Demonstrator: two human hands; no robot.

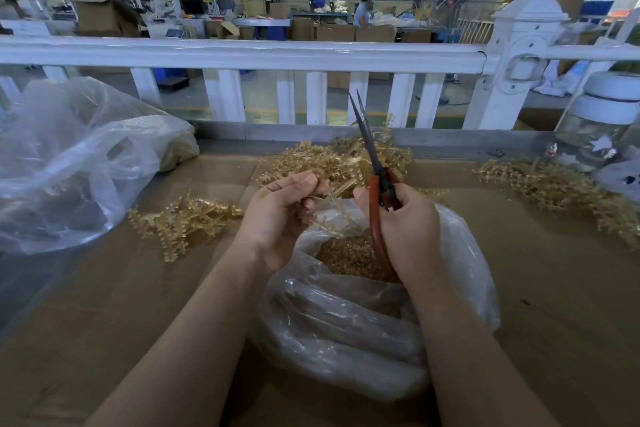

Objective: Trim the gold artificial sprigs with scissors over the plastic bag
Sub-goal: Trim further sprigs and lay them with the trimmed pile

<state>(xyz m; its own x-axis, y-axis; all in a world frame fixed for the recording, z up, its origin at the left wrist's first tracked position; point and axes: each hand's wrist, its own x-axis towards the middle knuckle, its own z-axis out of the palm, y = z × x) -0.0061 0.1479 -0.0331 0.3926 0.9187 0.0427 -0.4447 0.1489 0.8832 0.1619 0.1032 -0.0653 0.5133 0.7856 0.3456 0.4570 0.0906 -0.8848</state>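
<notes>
While the left hand [282,215] pinches a thin gold sprig [330,215] at mid-frame, fingers curled round its stem, the right hand [403,229] grips the red-handled scissors [375,170] with the blades pointing up toward the white railing [242,54], only a sliver apart at the tips and nowhere near the stem yet. Both hands sit right above the open mouth of the clear plastic bag [346,322] at lower centre, where a bed of gold trimmings [349,255] already lies, so the catch zone is well placed. To do this cut well, I'd say the scissors need to tip down and come across to the sprig, with the blades opened wider first and the stem fed deep toward the pivot, where hard plastic shears more cleanly. Keep the left fingertips back from the cut line, and keep the stem over the bag so the offcut drops in rather than skittering across the cardboard-covered tabletop [104,322]. Plenty is waiting: a heap of sprigs [332,158] just behind the hands, a cluster [180,222] to the left of centre, another spread [561,187] at the right edge. A big crumpled bag [76,156] sits at the left, and a glass jar with a white lid [599,121] at upper right, well clear of the work.
</notes>
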